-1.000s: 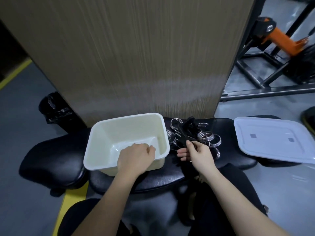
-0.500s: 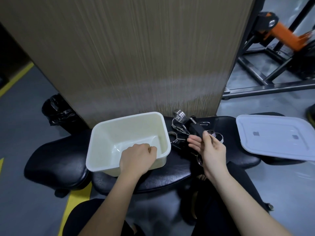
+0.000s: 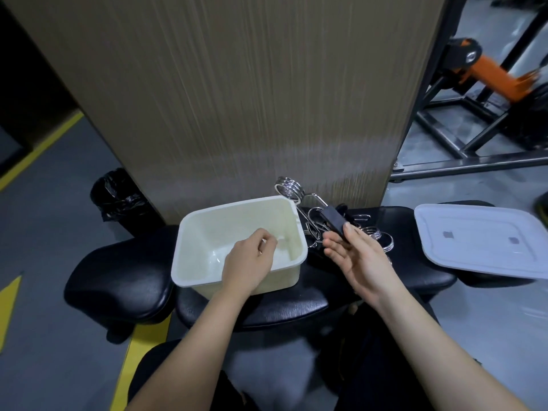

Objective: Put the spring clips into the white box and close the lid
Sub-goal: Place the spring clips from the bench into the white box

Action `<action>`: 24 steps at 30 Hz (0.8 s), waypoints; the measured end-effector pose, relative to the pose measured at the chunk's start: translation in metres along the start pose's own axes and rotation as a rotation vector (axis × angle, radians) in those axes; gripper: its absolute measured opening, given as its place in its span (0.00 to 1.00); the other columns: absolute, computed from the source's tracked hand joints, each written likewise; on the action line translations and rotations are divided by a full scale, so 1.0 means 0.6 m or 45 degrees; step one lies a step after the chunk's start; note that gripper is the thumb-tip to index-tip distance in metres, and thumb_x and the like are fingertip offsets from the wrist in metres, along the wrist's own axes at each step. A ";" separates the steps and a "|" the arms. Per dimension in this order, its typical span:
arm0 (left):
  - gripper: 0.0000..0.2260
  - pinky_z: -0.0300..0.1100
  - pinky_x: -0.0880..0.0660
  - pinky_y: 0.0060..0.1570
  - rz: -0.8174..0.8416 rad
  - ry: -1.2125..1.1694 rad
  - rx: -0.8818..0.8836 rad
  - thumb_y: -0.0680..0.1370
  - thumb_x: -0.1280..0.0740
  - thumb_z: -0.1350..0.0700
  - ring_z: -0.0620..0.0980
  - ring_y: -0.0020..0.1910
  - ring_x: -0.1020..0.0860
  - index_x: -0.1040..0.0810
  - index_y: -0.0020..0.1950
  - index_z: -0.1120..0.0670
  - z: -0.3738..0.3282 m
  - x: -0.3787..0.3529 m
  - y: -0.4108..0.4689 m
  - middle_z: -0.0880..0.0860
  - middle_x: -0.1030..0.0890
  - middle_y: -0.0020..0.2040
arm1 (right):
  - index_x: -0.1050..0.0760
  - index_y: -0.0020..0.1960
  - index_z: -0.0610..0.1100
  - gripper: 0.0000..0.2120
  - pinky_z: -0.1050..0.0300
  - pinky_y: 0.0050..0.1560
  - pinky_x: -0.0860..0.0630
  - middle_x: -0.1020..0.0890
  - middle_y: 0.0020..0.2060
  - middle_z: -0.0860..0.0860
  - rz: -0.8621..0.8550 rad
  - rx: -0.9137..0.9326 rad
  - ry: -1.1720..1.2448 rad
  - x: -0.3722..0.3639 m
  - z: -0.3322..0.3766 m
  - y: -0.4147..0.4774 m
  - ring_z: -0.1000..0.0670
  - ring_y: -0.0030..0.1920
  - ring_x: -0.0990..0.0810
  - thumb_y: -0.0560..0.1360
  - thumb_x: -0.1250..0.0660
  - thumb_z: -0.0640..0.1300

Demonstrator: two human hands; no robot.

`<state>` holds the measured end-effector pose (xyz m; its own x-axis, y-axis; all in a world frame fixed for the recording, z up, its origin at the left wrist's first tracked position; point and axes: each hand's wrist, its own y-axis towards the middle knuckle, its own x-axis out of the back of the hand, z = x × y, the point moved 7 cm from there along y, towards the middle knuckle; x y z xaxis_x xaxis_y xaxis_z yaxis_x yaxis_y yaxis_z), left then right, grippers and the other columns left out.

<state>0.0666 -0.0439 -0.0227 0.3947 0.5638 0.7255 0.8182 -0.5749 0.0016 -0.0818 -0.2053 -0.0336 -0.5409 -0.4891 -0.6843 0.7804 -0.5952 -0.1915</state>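
The open white box [image 3: 207, 223] stands on a black padded bench, with nothing visible inside. My left hand [image 3: 249, 262] grips its near rim. My right hand [image 3: 358, 256] holds a spring clip [image 3: 311, 207] by its black handle, lifted beside the box's right wall, its chrome coil up near the far right corner. More chrome spring clips [image 3: 382, 238] lie in a pile on the bench behind that hand. The white lid [image 3: 480, 241] lies flat to the right.
A tall wood-grain panel [image 3: 237, 99] rises right behind the box. The black bench pad [image 3: 118, 283] extends left. A black bin bag [image 3: 118, 197] sits on the floor at left. A black and orange metal frame [image 3: 474, 93] stands at right.
My right hand picked one spring clip out of the pile and raised it toward the box's right side. My left hand stayed on the box's near rim.
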 end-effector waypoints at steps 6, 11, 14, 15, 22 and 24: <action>0.03 0.49 0.24 0.46 -0.559 0.222 -0.204 0.79 0.34 0.54 0.49 0.46 0.22 0.22 0.51 0.50 0.055 0.145 -0.007 0.46 0.20 0.46 | 0.23 0.50 0.37 0.09 0.54 0.42 0.17 0.15 0.39 0.35 0.252 0.195 -0.523 -0.088 0.005 -0.016 0.43 0.38 0.15 0.83 0.40 0.38; 0.19 0.57 0.29 0.58 -0.445 0.431 0.176 0.82 0.38 0.49 0.62 0.64 0.27 0.28 0.72 0.54 0.175 0.187 0.015 0.59 0.25 0.65 | 0.22 0.55 0.35 0.09 0.50 0.41 0.17 0.15 0.40 0.34 0.377 0.204 -0.919 -0.167 -0.041 0.004 0.42 0.39 0.15 0.84 0.40 0.37; 0.23 0.57 0.31 0.66 -0.238 0.019 0.511 0.85 0.47 0.47 0.64 0.69 0.30 0.40 0.79 0.49 0.236 0.146 0.000 0.60 0.28 0.72 | 0.24 0.61 0.37 0.10 0.51 0.37 0.20 0.15 0.35 0.39 0.351 0.088 -1.133 -0.197 -0.100 0.041 0.44 0.35 0.16 0.85 0.42 0.39; 0.21 0.57 0.31 0.66 -0.231 -0.026 0.565 0.85 0.50 0.47 0.65 0.68 0.29 0.38 0.77 0.49 0.247 0.142 -0.003 0.62 0.26 0.70 | 0.25 0.62 0.39 0.11 0.52 0.35 0.21 0.15 0.34 0.40 0.342 0.046 -1.182 -0.207 -0.119 0.054 0.44 0.33 0.16 0.85 0.43 0.39; 0.10 0.56 0.28 0.54 -0.199 0.073 0.577 0.85 0.54 0.47 0.65 0.55 0.24 0.38 0.53 0.50 0.264 0.166 -0.008 0.63 0.21 0.57 | 0.24 0.51 0.29 0.15 0.44 0.38 0.15 0.14 0.35 0.35 0.154 -0.335 -1.234 -0.236 -0.206 0.134 0.38 0.34 0.13 0.82 0.43 0.40; 0.09 0.55 0.29 0.51 -0.228 0.060 0.585 0.85 0.54 0.47 0.65 0.54 0.24 0.39 0.52 0.49 0.266 0.167 -0.016 0.63 0.21 0.57 | 0.24 0.49 0.28 0.16 0.43 0.43 0.14 0.14 0.39 0.33 0.111 -0.449 -1.185 -0.230 -0.224 0.156 0.35 0.41 0.12 0.83 0.43 0.41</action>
<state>0.1649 0.1125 -0.0597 0.2206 0.5964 0.7718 0.9753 -0.1449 -0.1668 0.1084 -0.1079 -0.0515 -0.3900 -0.9165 0.0887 0.7962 -0.3840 -0.4676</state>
